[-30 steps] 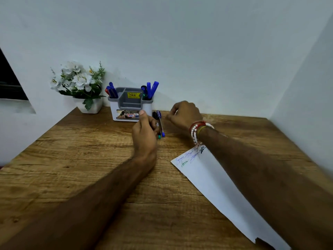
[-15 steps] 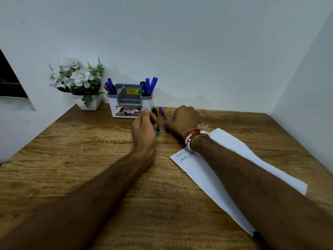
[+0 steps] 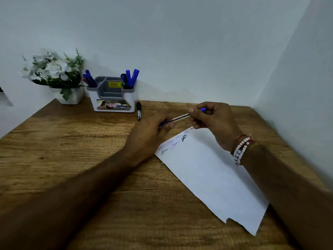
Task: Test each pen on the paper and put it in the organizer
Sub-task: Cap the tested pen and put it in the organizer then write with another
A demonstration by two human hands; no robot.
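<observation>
Two hands on one pen (image 3: 177, 119), just above the surface (image 3: 72, 150). Left hand (image 3: 148, 133) with fingers curled round the pen's blue left end. Right hand (image 3: 215, 123) pinching the other end, thumb and fingers bent round it, a bit of blue poking out past the fingers. Clear middle part of the pen showing between the two hands. Pen slanting, right end farther back than the left. Held just past the far corner of the paper (image 3: 207, 168).

White paper lying flat on the surface, turned at a slant, partly under the right arm. Small scribbles (image 3: 173, 143) in blue, green and black along its far edge. Near edge torn.

Organizer (image 3: 113, 105) at the back by the wall, white with a gray top. Blue pens (image 3: 130, 78) standing up in its right pocket. Other pens (image 3: 89, 80) in its left pocket. Yellow sticker (image 3: 113, 84) inside the middle pocket. Black marker (image 3: 139, 110) lying on the surface just beside the organizer's right side, near the left hand.

White pot of flowers (image 3: 69, 98) to the left of the organizer. Bead bracelets (image 3: 240, 150), white and red, on the right wrist.
</observation>
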